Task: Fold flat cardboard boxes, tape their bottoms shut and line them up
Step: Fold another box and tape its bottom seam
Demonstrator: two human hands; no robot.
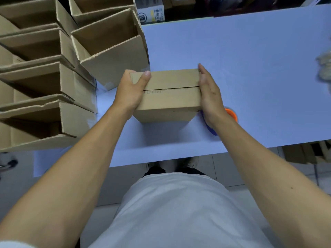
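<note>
Currently we are clamping the cardboard box (168, 93) between both grips, left hand (131, 92) and right hand (209, 93) pressing its ends; seam (172, 88) running hand-to-hand; tape dispenser (231, 113) lying nearest the right.

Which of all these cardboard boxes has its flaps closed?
The box held between the left hand and right hand: its two flaps meet in a seam on top. The finished boxes stacked at left all gape open.

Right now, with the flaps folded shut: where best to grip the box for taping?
Probably the two short ends of the box, one hand from each side, as the left hand and right hand do. That leaves the centre seam clear for tape.
</note>
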